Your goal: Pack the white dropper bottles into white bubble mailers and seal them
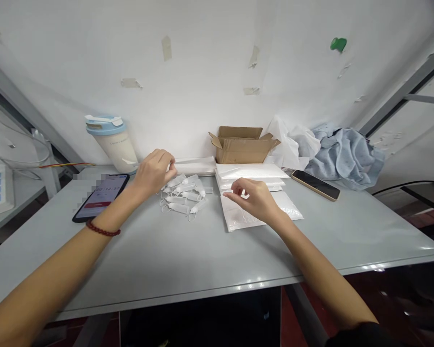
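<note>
My left hand (154, 171) reaches over a pile of small white folded masks (184, 195) on the grey table (188, 255), its fingers curled and pinched on one white piece at the pile's far edge. My right hand (253, 197) hovers over a white bubble mailer (238, 214) lying flat in front of a stack of more white mailers (251, 174). Its fingers are loosely curled, thumb and forefinger close together, and what they hold, if anything, I cannot make out. A red bead bracelet (101, 230) is on my left wrist.
A black phone (100, 197) with a lit screen lies left of the masks. A second phone (315, 184) lies at the right. An open cardboard box (240, 144), a tumbler with a blue lid (112, 142), white bags and a blue cloth (343, 156) stand along the wall.
</note>
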Demonstrator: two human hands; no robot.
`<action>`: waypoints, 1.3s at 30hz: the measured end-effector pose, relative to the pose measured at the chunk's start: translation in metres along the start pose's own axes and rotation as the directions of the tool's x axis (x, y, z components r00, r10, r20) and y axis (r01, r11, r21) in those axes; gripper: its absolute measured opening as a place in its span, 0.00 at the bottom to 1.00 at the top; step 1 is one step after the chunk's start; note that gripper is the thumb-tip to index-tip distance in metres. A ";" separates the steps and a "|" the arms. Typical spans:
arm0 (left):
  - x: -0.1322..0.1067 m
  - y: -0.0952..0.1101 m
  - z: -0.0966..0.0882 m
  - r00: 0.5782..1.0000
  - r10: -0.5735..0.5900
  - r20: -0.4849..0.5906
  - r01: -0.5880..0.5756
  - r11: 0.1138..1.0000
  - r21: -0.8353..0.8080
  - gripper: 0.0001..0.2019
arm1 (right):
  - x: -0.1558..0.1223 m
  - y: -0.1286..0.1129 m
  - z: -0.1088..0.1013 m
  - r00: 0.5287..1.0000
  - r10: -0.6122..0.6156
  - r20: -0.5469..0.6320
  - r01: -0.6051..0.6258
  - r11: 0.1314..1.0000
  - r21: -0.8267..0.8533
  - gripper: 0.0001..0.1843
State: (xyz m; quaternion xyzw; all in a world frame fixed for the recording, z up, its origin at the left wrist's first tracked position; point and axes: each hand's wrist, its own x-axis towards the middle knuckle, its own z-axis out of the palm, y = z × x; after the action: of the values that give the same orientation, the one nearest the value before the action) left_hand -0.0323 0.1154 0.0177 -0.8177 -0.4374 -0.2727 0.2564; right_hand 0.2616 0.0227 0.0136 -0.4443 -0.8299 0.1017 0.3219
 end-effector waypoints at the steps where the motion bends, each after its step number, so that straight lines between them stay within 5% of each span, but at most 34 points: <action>1: -0.004 0.007 -0.006 0.997 0.047 -0.063 -0.047 0.999 -0.003 0.05 | 0.000 0.001 0.002 0.993 -0.071 -0.098 0.067 0.997 -0.043 0.13; 5: -0.021 0.041 -0.029 0.935 0.237 -0.262 -0.242 0.970 0.014 0.07 | 0.001 -0.001 0.009 0.860 -0.368 -0.354 0.282 0.920 -0.272 0.16; 7: -0.030 0.055 -0.038 0.896 0.307 -0.320 -0.316 0.949 0.026 0.07 | 0.000 -0.007 0.010 0.796 -0.464 -0.389 0.339 0.874 -0.349 0.19; 9: -0.038 0.067 -0.045 0.865 0.365 -0.345 -0.378 0.925 0.030 0.07 | -0.003 -0.017 0.012 0.791 -0.494 -0.362 0.365 0.855 -0.369 0.18; 18: -0.052 0.110 -0.059 0.809 0.483 -0.335 -0.523 0.852 -0.034 0.04 | -0.018 -0.050 0.017 0.933 -0.343 0.110 0.359 0.914 -0.189 0.19; 27: -0.064 0.138 -0.059 0.736 0.601 -0.310 -0.667 0.723 -0.182 0.07 | -0.014 -0.036 0.011 0.871 -0.103 0.480 0.130 0.991 -0.023 0.42; 30: -0.064 0.139 -0.057 0.740 0.598 -0.307 -0.665 0.720 -0.198 0.06 | -0.014 -0.035 0.014 0.876 -0.098 0.473 0.133 0.990 -0.042 0.47; 34: -0.059 0.134 -0.052 0.777 0.554 -0.298 -0.616 0.767 -0.180 0.04 | -0.013 -0.032 0.018 0.941 -0.104 0.322 0.167 0.971 -0.174 0.44; 39: -0.052 0.110 -0.050 0.911 0.329 -0.251 -0.373 0.915 -0.156 0.04 | -0.010 -0.028 0.019 0.971 -0.063 0.229 0.142 0.927 -0.348 0.46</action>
State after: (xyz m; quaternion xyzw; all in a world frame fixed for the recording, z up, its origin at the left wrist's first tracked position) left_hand 0.0267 -0.0004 -0.0010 -0.8695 -0.2220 -0.3531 0.2645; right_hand 0.2347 0.0002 0.0071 -0.4382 -0.8862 -0.0227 0.1486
